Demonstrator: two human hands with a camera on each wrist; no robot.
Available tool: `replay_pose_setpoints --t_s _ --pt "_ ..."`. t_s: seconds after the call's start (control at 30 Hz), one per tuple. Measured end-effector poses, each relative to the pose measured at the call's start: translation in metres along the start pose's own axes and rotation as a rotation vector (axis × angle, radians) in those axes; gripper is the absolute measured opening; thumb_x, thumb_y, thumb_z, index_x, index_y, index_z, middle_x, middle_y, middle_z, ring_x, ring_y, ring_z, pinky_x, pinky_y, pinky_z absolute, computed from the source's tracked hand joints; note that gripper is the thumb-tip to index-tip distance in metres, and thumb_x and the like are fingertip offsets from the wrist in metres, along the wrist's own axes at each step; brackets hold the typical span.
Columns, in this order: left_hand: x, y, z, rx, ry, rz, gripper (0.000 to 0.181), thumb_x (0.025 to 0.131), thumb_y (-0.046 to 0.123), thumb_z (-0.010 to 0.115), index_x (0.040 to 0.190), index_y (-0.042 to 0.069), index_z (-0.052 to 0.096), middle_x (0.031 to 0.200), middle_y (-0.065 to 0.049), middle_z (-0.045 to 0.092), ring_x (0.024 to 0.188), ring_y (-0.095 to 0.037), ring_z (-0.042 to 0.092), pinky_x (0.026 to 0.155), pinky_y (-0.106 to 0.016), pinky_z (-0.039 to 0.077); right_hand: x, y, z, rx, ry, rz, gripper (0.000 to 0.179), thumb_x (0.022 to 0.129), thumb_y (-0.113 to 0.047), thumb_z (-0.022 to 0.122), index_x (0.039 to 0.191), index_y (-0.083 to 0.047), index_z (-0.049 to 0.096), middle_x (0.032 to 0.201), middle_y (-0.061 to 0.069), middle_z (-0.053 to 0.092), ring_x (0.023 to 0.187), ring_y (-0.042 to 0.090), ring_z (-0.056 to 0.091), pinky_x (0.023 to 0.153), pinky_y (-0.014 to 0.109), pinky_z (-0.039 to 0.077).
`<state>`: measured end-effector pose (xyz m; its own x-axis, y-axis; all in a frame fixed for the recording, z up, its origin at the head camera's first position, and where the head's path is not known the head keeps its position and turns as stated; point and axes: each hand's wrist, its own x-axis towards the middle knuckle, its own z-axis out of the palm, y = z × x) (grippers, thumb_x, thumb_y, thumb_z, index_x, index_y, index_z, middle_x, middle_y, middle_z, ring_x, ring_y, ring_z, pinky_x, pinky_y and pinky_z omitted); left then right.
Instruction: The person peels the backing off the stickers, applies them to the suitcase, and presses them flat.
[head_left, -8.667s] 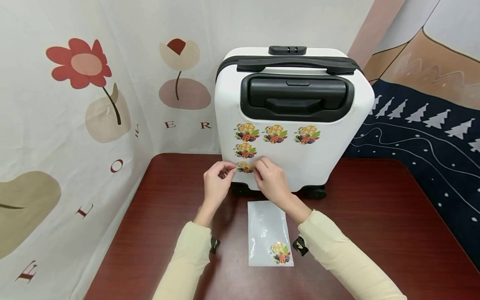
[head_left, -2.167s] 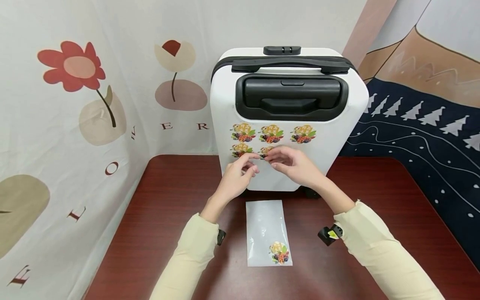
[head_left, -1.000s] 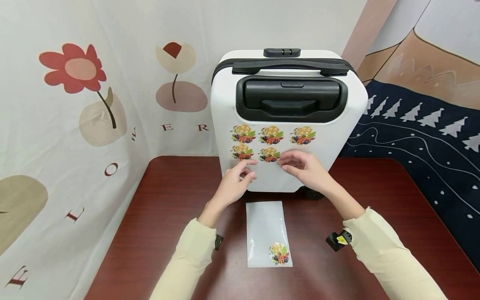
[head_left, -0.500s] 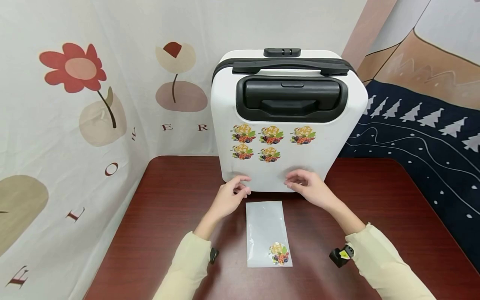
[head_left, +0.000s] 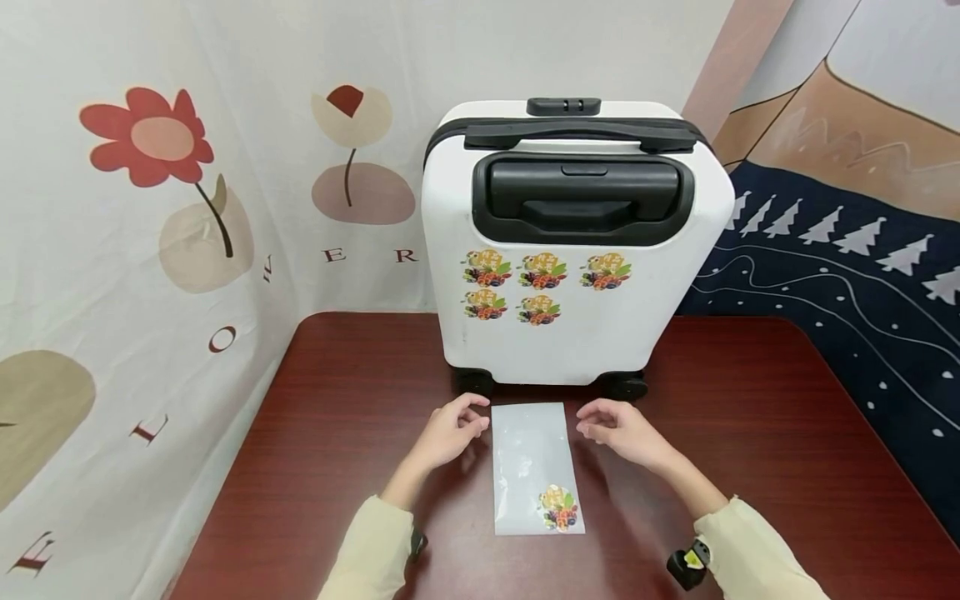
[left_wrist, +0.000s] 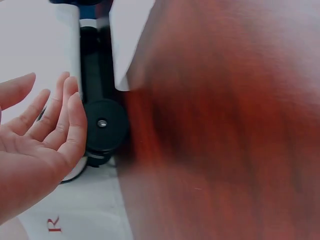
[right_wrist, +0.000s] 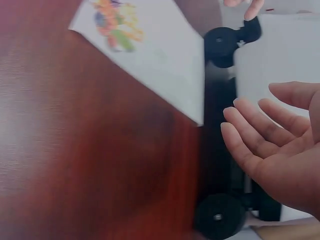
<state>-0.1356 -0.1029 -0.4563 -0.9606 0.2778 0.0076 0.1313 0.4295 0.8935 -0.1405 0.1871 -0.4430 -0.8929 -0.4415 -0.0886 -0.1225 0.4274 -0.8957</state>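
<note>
A white suitcase (head_left: 585, 346) stands upright with fruit stickers on its front: three in the upper row, including the right one (head_left: 606, 272), and two below, including the lower middle sticker (head_left: 538, 309). In front of it a whitish backing sheet (head_left: 525, 458) lies on the table, bearing one fruit sticker (head_left: 558, 508) near its lower right corner. My left hand (head_left: 448, 431) is beside the sheet's upper left edge, fingers loosely bent and holding nothing. On the other side, my right hand (head_left: 626, 432) hovers by the upper right edge, fingers relaxed, nothing in them.
The suitcase rests on black wheels (head_left: 624, 385) at the back of the reddish-brown table (head_left: 322, 467). A floral cloth (head_left: 262, 125) hangs behind and to the left; a dark cloth with tree prints (head_left: 840, 275) hangs at the right.
The sticker both hands pinched low on the suitcase's left is gone from there; one now sits in the second row's middle. Both hands have left the suitcase and come down beside the sheet.
</note>
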Motion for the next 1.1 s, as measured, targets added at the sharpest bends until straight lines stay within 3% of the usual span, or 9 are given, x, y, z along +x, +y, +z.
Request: replay_pose_setpoints --t_s 0.13,0.43,0.53,0.77,1.1 --pt "-0.006 -0.010 0.003 0.032 -0.026 -0.022 0.026 0.087 0.008 0.059 0.111 0.000 0.057 0.080 -0.009 0.064 0.067 -0.028 0.062 0.060 -0.028 0.048 -0.007 0.012 0.007 0.003 -0.016 0.024 0.024 0.088 -0.007 0.058 0.104 0.010 0.056 0.091 0.022 0.063 0.077 0.035 0.060 0.065 0.041 0.051" --pt "-0.015 -0.022 0.010 -0.032 -0.091 -0.071 0.027 0.088 0.007 0.057 0.112 -0.004 0.054 0.076 -0.015 0.063 0.056 -0.030 0.059 0.047 -0.040 0.050 -0.018 0.023 0.018 0.034 -0.048 0.039 0.022 0.087 -0.006 0.059 0.101 0.010 0.057 0.087 0.019 0.062 0.069 0.028 0.059 0.057 0.035 0.050" --pt "-0.017 -0.023 0.012 -0.032 -0.100 -0.075 0.027 0.087 0.006 0.057 0.112 -0.005 0.054 0.076 -0.014 0.063 0.057 -0.028 0.059 0.047 -0.039 0.050 -0.022 0.016 0.020 0.045 -0.054 0.047 0.021 0.087 -0.003 0.058 0.101 0.012 0.056 0.087 0.023 0.061 0.069 0.030 0.059 0.057 0.036 0.051" --pt "-0.024 -0.025 0.020 -0.009 -0.111 -0.096 0.027 0.084 0.005 0.060 0.108 -0.006 0.055 0.073 -0.008 0.061 0.054 -0.020 0.057 0.045 -0.032 0.049 -0.023 0.029 0.026 0.078 -0.059 0.080 0.022 0.087 -0.003 0.058 0.101 0.013 0.056 0.089 0.021 0.062 0.074 0.029 0.060 0.059 0.035 0.051" --pt "-0.034 -0.024 0.025 0.001 -0.141 -0.103 0.034 0.081 0.005 0.064 0.109 -0.010 0.054 0.071 -0.005 0.060 0.053 -0.016 0.054 0.044 -0.025 0.045 -0.027 0.030 0.032 0.143 -0.050 0.118 0.023 0.085 -0.002 0.059 0.101 0.015 0.055 0.094 0.022 0.062 0.079 0.030 0.061 0.063 0.034 0.052"
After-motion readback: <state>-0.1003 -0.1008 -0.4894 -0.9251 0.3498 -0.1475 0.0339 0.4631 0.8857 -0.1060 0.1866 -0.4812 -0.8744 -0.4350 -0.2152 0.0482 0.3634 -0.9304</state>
